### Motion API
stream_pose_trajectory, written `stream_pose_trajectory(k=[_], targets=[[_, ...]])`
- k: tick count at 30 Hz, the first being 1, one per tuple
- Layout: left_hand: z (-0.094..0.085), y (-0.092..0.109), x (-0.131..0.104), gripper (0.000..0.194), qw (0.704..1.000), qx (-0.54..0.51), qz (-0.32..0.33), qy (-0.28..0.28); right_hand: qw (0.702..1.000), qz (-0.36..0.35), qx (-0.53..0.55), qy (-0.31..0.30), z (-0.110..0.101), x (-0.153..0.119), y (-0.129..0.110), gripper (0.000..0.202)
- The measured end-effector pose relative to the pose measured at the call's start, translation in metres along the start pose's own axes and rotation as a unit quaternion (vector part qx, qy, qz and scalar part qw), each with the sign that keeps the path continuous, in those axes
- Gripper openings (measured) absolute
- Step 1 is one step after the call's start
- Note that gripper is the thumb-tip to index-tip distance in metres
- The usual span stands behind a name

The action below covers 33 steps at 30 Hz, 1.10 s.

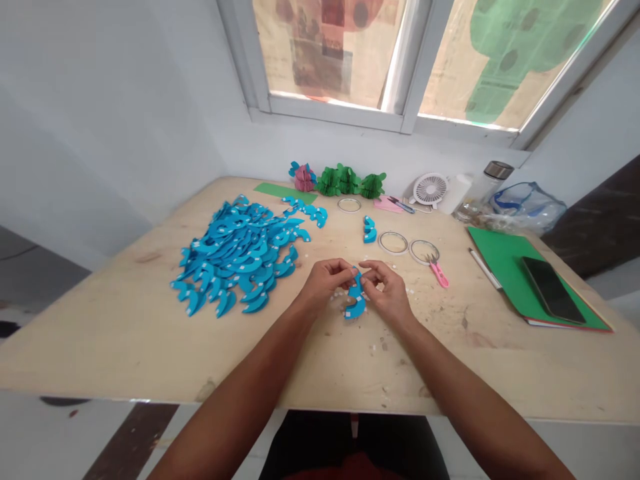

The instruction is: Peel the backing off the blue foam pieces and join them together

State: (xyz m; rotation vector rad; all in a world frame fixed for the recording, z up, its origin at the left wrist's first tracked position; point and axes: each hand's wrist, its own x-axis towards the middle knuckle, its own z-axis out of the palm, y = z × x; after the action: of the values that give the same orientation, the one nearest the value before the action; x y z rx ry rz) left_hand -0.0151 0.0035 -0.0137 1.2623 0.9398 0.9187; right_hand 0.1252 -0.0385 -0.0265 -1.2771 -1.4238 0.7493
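Observation:
A curved blue paper piece (356, 305) with small white squares lies near the middle of the table, between my two hands. My left hand (327, 280) pinches its upper end from the left. From the right, my right hand (384, 287) grips the same piece near its top, thumb and index finger close together. To the left spreads a big heap of similar blue pieces (235, 247). One more blue piece (369, 230) lies just beyond my hands. Two tape rings (393, 234) (425, 243) rest behind my right hand, with pink snips (439, 272) beside them.
Along the wall stand green paper figures (347, 180), a pink and blue one (303, 177), a small white fan (430, 190) and a bottle (493, 180). A phone (553, 290) lies on a green folder (520, 273) at the right, beside a white pen (485, 269).

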Motion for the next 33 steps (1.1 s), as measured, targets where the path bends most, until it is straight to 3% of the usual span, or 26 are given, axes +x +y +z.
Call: stream_pose_trajectory(k=[13, 20, 25, 33], targets=[[0.0005, -0.0009, 0.0014, 0.022, 0.998, -0.036, -0.028, 0.042, 0.992, 0.088, 0.084, -0.036, 0.0, 0.0012, 0.0059, 0.018], [-0.0013, -0.0017, 0.0029, 0.03, 0.997, -0.057, -0.058, -0.011, 0.986, 0.115, 0.118, 0.01, -0.0027, 0.0052, 0.008, 0.019], [-0.0035, 0.004, -0.0018, 0.023, 0.999, -0.017, -0.018, -0.046, 0.986, 0.114, 0.111, 0.043, -0.0057, 0.0078, 0.0054, 0.016], [-0.0033, 0.0056, -0.0047, 0.033, 0.994, 0.011, 0.037, -0.099, 0.978, 0.139, 0.141, 0.062, -0.0081, 0.009, 0.0007, 0.015]])
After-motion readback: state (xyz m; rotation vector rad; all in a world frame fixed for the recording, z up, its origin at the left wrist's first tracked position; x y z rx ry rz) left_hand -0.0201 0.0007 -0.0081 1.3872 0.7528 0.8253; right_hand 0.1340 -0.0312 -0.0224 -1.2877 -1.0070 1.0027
